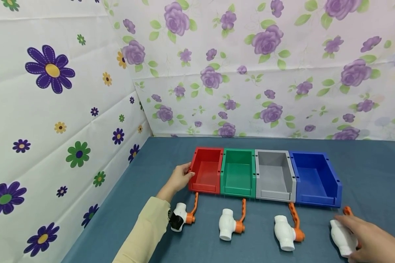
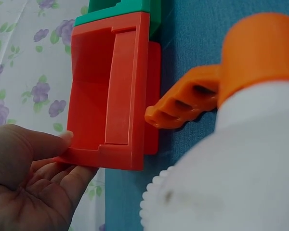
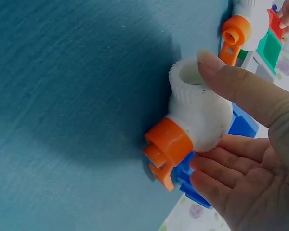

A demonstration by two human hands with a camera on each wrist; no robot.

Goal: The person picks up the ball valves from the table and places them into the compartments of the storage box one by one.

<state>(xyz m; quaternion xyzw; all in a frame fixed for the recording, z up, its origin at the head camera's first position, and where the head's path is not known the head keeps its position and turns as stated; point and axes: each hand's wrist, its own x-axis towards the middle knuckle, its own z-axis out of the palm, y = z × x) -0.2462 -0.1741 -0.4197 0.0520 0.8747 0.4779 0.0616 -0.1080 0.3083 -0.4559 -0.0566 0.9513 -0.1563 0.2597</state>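
Note:
My left hand (image 1: pixel 179 178) holds the side wall of a red storage bin (image 1: pixel 204 187) at the row's left end. In the left wrist view, the thumb lies on the rim and the fingers sit outside the wall. At the front right, my right hand (image 1: pixel 378 239) spans a white ball valve (image 1: pixel 343 238) with an orange handle, thumb at one end and fingers at the other. In the right wrist view that valve (image 3: pixel 200 115) lies on the blue cloth, with the thumb tip over its round opening. Part of it is hidden by the hand.
Green (image 1: pixel 238 191), grey (image 1: pixel 276 195) and blue (image 1: pixel 319 200) bins continue the row rightward. Before the row lie more white valves with orange handles: a left one (image 1: pixel 179 215), a middle one (image 1: pixel 226 224) and another (image 1: pixel 284 233). Flowered sheets (image 1: pixel 217 73) hang behind and at left.

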